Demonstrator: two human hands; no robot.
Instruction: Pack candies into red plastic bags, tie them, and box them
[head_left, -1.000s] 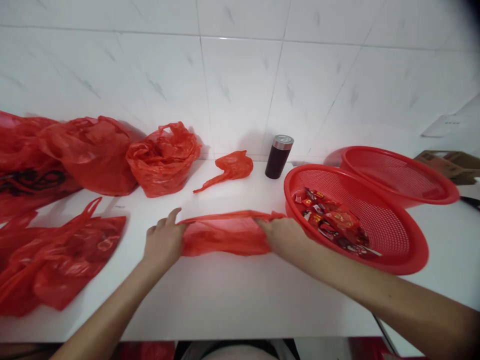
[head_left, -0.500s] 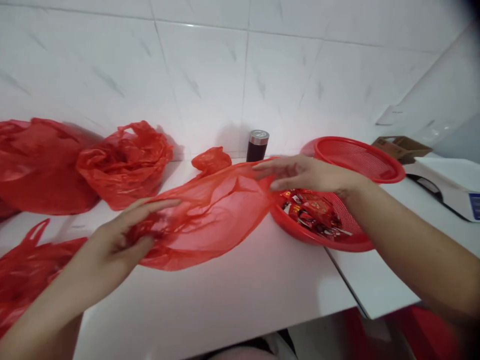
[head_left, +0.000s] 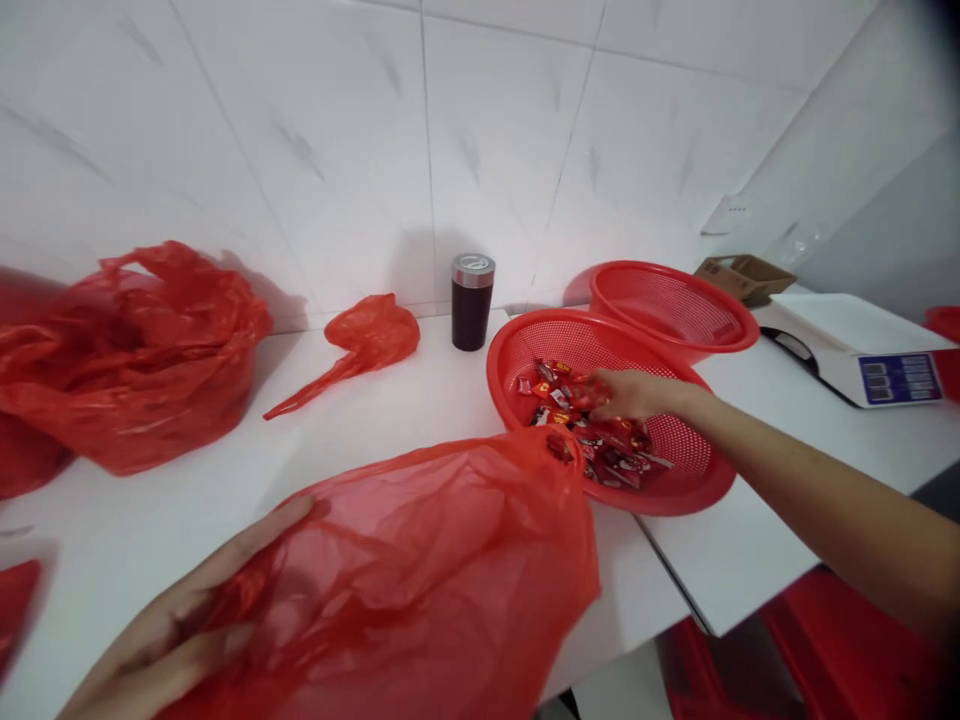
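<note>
Bag (head_left: 450, 570) spread before the red basket (head_left: 555, 338); left hand (head_left: 146, 643) has it, thumb and fingers parted around gathered film; slack plastic could slip, I reckon, with just one hand supporting it; and right hand (head_left: 630, 393), up at the bag half a second ago, is now among the wrapped sweets (head_left: 615, 465), fingers curled; whether they grip any, I can't tell.

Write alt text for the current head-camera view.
A person's left hand holds a translucent red plastic bag while the right hand reaches among small wrapped packets in a red perforated basket. Beyond are a dark tumbler and a second red basket.
</note>
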